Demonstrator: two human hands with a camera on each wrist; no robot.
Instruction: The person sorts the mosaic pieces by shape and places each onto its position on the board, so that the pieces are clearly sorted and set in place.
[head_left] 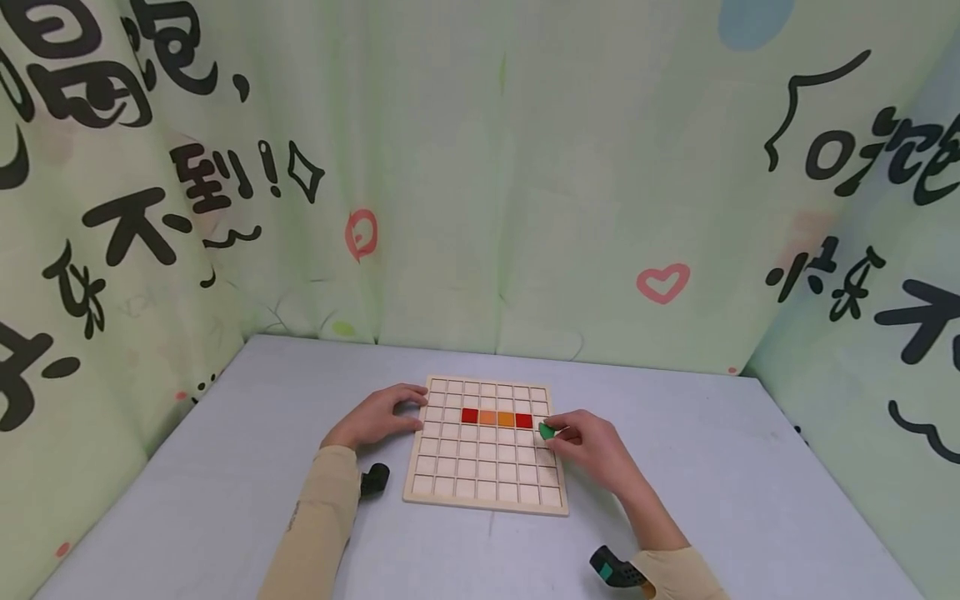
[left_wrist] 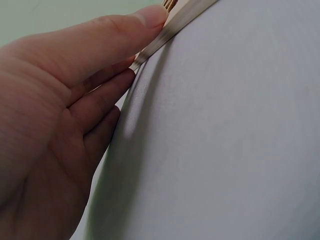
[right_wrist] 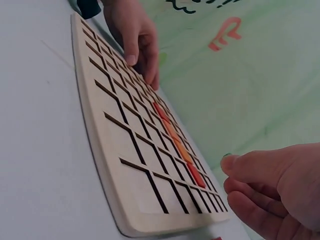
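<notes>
A wooden grid board (head_left: pixel 480 504) lies on the table, with a row of red (head_left: pixel 469 416), orange (head_left: pixel 487 417) and red (head_left: pixel 524 421) square tiles in its upper part. My left hand (head_left: pixel 378 417) touches the board's left edge with thumb and fingertips; in the left wrist view the hand (left_wrist: pixel 65 95) has its fingers fairly straight against the wooden rim (left_wrist: pixel 175 25). Between thumb and fingers my right hand (head_left: pixel 596 450) pinches a green piece (head_left: pixel 547 431) over the board's right edge. Only a sliver of green shows past the thumb of that hand (right_wrist: pixel 275 185) in the right wrist view.
The pale table (head_left: pixel 225 467) has a green curtain (head_left: pixel 450 167) with black writing behind it and at both sides. Black devices are at the left wrist (head_left: pixel 374 481) and the right wrist (head_left: pixel 617 568). A bit of red (right_wrist: pixel 216 238) shows at the right wrist view's bottom edge.
</notes>
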